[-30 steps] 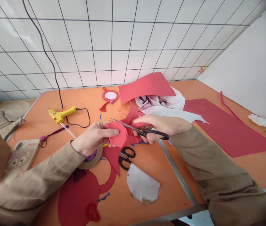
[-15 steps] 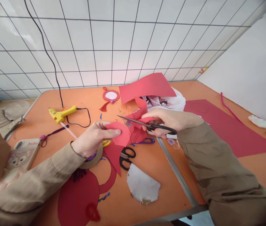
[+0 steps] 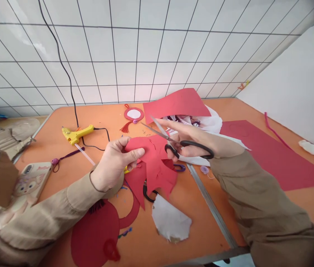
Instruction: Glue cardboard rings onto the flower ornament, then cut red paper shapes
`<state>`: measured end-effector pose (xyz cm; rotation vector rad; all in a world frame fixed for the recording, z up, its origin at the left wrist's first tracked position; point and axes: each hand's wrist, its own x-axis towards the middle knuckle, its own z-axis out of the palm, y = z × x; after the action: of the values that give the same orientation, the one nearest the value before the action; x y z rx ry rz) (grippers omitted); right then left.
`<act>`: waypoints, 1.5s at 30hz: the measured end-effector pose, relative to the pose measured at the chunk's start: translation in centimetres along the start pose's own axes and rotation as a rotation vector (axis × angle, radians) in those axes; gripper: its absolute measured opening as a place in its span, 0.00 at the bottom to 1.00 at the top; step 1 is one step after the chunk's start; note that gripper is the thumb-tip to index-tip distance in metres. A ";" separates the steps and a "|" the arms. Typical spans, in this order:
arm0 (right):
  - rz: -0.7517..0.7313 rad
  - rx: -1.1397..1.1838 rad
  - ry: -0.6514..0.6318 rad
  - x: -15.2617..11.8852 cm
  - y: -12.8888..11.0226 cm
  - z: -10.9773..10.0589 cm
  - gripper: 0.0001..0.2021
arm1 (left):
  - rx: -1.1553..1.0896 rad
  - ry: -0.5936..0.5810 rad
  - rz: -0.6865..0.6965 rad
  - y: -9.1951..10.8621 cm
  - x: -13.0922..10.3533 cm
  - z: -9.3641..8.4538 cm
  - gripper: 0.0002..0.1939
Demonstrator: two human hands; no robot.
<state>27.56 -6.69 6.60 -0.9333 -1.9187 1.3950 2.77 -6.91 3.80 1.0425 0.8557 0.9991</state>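
My left hand (image 3: pixel 118 157) pinches a piece of red paper (image 3: pixel 157 155) between thumb and fingers. The paper's lower and right edges are jagged, and part of it hangs over the things below. My right hand (image 3: pixel 194 135) grips black-handled scissors (image 3: pixel 173 141); their blades are spread apart and point up and to the left, just above the paper. Under the red paper, a second pair of black-handled scissors (image 3: pixel 148 194) is mostly covered. A purple scissor handle (image 3: pixel 179 168) shows at the paper's right edge.
A yellow glue gun (image 3: pixel 77 134) with a cord lies at the left, near a phone (image 3: pixel 33 181) and cardboard (image 3: pixel 1 178). A round red-and-white tassel ornament (image 3: pixel 134 114) lies at the back. Red sheets (image 3: pixel 268 155), a red disc (image 3: pixel 95 233) and a white scrap (image 3: pixel 170 218) are around.
The scissors have moved away from the paper and their blades have opened. The red paper now spreads out below my left hand, covering more of the second scissors. The view has shifted slightly.
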 end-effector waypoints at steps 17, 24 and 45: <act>-0.023 -0.017 0.479 2.3 -0.5 5.6 0.09 | 0.054 -0.135 -0.050 0.1 -0.3 -0.1 0.12; -0.055 0.064 0.514 2.8 0.1 5.7 0.12 | 0.055 -0.078 -0.011 0.1 0.4 -0.4 0.11; -0.128 0.110 0.671 3.4 0.7 7.6 0.10 | 0.091 -0.162 -0.024 -0.4 -0.1 0.2 0.13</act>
<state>19.76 -7.97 4.01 -1.0377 -1.3536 0.9362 3.01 -7.09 3.47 1.1714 0.7841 0.8487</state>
